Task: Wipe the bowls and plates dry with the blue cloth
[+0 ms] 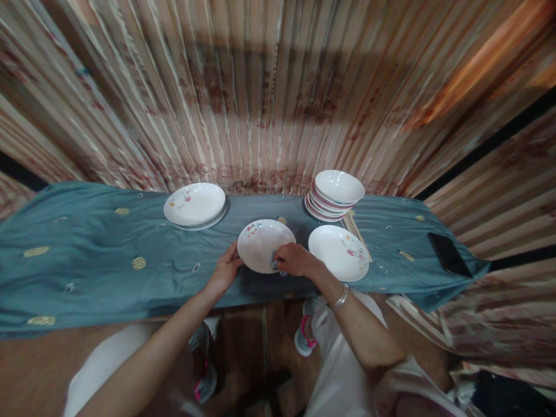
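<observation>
A white plate (260,246) with a small flower print is held up just over the front of the table. My left hand (226,267) grips its left rim, thumb and fingers closed on it. My right hand (295,259) is closed round a small bluish cloth (274,263), which touches the plate's lower right part. Most of the cloth is hidden by the fingers. Close to the right hand lies another flowered plate (332,252). A stack of flowered plates (195,205) sits to the left of my hands.
Behind the right plate stands a stack of bowls (334,194), beside some pale chopsticks or sticks (358,234). A black phone (449,255) rests near the table's right end. The table has a teal patterned cloth (99,249). A pleated curtain (260,104) hangs behind it.
</observation>
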A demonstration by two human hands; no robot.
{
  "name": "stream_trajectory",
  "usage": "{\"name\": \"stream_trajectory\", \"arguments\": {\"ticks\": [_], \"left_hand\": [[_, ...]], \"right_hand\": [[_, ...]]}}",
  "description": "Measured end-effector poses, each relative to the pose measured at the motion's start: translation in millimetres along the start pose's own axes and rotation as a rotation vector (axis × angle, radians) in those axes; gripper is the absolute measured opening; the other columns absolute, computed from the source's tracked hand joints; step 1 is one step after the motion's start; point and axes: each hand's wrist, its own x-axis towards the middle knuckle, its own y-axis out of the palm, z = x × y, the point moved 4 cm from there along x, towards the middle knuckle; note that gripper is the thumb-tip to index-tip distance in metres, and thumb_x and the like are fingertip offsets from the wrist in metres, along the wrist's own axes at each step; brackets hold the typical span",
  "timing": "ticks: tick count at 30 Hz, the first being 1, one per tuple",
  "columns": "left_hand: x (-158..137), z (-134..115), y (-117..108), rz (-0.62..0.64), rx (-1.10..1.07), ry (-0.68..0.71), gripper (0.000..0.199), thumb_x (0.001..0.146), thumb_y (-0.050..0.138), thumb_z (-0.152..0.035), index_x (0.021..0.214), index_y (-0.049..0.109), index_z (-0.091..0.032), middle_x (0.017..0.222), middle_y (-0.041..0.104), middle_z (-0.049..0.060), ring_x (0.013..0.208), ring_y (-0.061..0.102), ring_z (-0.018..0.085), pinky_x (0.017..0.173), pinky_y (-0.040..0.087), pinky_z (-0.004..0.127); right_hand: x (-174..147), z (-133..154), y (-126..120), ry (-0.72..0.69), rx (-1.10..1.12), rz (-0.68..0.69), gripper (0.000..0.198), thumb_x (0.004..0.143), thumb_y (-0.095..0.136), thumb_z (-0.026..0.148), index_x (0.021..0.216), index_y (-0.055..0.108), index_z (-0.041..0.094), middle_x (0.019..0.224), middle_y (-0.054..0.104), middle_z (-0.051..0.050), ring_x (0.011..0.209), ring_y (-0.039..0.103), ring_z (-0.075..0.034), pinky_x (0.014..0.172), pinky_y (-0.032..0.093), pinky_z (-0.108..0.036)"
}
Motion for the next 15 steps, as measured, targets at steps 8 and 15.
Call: {"name": "stream_trajectory", "arguments": {"ticks": [8, 15], "left_hand": [[-1, -1, 0, 0.000, 0.003, 0.002, 0.067, 0.055, 0.071, -0.014, 0.122, 0.066, -0.020, 0.129, 0.069, 0.008, 0.129, 0.055, 0.031, 0.113, 0.034, 0.044], [-1, 0, 1, -0.012, -0.002, -0.003, 0.067, 0.055, 0.072, -0.015, 0.121, 0.066, -0.020, 0.130, 0.069, 0.008, 0.129, 0.055, 0.031, 0.113, 0.034, 0.044]], "right_hand": [[3, -1, -6, 0.203, -0.143, -0.033, 0.029, 0.091, 0.050, 0.015, 0.109, 0.072, 0.007, 0.115, 0.072, -0.020, 0.113, 0.066, -0.031, 0.093, 0.051, -0.037], [17, -10, -1, 0.224, -0.177, -0.140, 0.033, 0.093, 0.041, 0.004, 0.109, 0.070, 0.005, 0.115, 0.069, -0.023, 0.116, 0.062, -0.030, 0.094, 0.053, -0.038]]}}
